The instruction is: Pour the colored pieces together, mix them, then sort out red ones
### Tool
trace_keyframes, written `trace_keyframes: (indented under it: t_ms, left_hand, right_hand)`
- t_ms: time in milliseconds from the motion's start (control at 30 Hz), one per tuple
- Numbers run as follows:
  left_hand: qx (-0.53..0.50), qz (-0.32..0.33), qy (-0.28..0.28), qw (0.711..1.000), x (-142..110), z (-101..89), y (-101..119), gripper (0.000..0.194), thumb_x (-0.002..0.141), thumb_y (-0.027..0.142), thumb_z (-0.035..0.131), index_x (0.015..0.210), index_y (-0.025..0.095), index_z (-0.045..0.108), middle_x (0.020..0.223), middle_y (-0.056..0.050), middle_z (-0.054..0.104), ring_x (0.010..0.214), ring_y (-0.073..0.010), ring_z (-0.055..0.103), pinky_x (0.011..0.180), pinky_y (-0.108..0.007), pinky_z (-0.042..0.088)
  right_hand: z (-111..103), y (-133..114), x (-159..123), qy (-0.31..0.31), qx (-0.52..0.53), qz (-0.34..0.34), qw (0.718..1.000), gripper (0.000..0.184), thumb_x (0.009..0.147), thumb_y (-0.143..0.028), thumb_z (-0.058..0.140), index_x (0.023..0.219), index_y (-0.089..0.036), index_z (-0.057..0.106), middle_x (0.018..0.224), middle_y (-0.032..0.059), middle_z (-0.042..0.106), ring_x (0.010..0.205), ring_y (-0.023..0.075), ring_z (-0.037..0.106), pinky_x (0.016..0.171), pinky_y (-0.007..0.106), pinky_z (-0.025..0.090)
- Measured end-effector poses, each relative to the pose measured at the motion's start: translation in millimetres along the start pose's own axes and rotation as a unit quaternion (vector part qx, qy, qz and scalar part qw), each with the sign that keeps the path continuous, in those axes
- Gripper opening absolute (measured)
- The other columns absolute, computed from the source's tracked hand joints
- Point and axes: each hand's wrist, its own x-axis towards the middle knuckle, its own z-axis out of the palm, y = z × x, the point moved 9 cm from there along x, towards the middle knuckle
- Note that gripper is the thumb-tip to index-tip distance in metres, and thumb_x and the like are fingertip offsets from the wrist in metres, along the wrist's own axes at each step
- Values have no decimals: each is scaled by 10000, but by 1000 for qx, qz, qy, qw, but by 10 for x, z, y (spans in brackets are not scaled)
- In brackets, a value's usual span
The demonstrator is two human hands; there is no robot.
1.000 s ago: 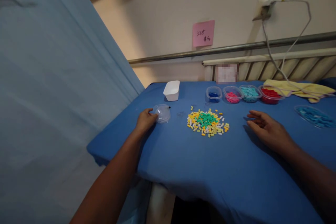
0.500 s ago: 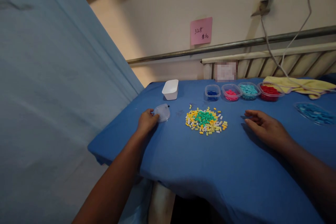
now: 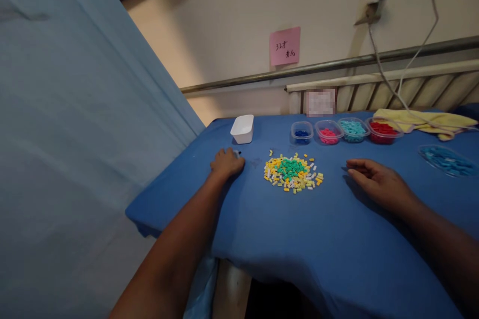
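Head view: two bare hands over a blue-covered table (image 3: 277, 229).
Piece pile: small oblong pieces (image 3: 292, 168), mid-table between the hands; green heaped at centre, yellow, orange, white and pale ones scattered round it.
Clear plastic item: mostly hidden under the left hand; a small edge with a dark spot (image 3: 239, 152) shows past the fingers.
Left hand: palm down (image 3: 226, 163), fingers toward the wall, over the clear item; can't tell if it grips.
Right hand: thumb a little off loosely curled fingers (image 3: 377, 179), nothing visible in it, well apart from the pile.
Pile axis: broader side to side; single pieces lie at mixed angles.
Clear item axis: can't tell, covered.
White tub: mouth up, long axis toward the wall (image 3: 242, 129), just beyond the left hand.
Colour tubs: dark blue (image 3: 301, 134), pink (image 3: 329, 135), light blue (image 3: 353, 130), red (image 3: 383, 132); side-by-side row along the far edge.
Near edge: well apart from the pile, blue cloth between.
Side room: cloth strip from pile to right fingertips; narrower gap to left thumb.
Right limit: tray of blue pieces (image 3: 447, 160) past the right hand.
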Motion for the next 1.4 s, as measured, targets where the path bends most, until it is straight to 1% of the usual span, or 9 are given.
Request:
trace_keyframes:
  t_ms: [300,533,767,833,933,1033,1100,1200,1400]
  left_hand:
    - [17,-1,5,1000,29,43,-52,574,978,417,461,1468,152,597,1569,-265,547,1467,-451,493,1169,-604,423]
    - [16,-40,31,999,77,-149,-408,595,1004,459,438,1500,153,556,1580,-275,528,1479,-468,463,1134,-613,454]
    - [33,-32,4,999,126,-42,-433,575,1033,523,396,1447,193,618,1556,-264,566,1464,-458,504,1120,-644,453]
    - [48,-25,17,998,119,-47,-398,592,1034,531,406,1472,185,603,1588,-277,533,1490,-468,470,1145,-685,408]
    - [78,23,55,995,98,-103,-266,576,1027,482,462,1504,187,595,1629,-263,497,1544,-461,379,1239,-742,210]
    - [100,92,66,989,127,-115,-93,407,1014,346,500,1311,220,749,1433,-211,677,1449,-416,481,1299,-671,78]
    - [107,121,61,985,201,-103,0,341,999,268,506,1134,224,817,1266,-199,751,1366,-402,550,1300,-633,111]
    - [107,137,58,983,345,-120,126,328,980,224,523,1069,207,838,1195,-213,769,1321,-409,592,1238,-589,276]
    - [71,132,74,986,388,-344,114,471,1007,397,505,1375,235,751,1445,-181,700,1362,-409,605,1133,-521,453]
  right_hand:
    - [-5,-59,-34,-15,1,4,1000,396,911,-511,694,1167,-229,799,1141,106,842,1020,305,801,916,442,662]
    - [14,-74,-23,-20,-6,4,1000,427,904,-550,683,1163,-233,805,1092,96,848,971,313,801,897,465,654]
    - [16,-22,-27,-18,-15,9,1000,425,890,-592,669,1130,-272,814,1099,95,849,986,349,803,905,521,654]
    - [21,21,-24,-19,-24,14,999,439,884,-607,669,1134,-276,814,1107,91,849,995,355,803,910,536,652]
    - [20,38,-24,-20,-23,17,999,456,877,-618,673,1133,-267,814,1104,93,848,997,354,804,885,523,660]
    - [4,-24,-30,-15,-23,10,1000,440,883,-599,680,1127,-261,821,1091,93,852,992,348,806,859,494,666]
    - [-6,-86,-29,-12,-25,0,1000,418,892,-580,680,1118,-258,823,1076,92,854,983,343,807,847,475,665]
    - [-5,-145,-13,-13,-27,-8,1000,390,918,-556,658,1107,-256,820,1073,91,854,976,333,807,856,468,658]
    - [15,-256,2,10,-31,-35,999,326,952,-507,631,1094,-267,799,1058,71,849,961,295,795,908,457,638]
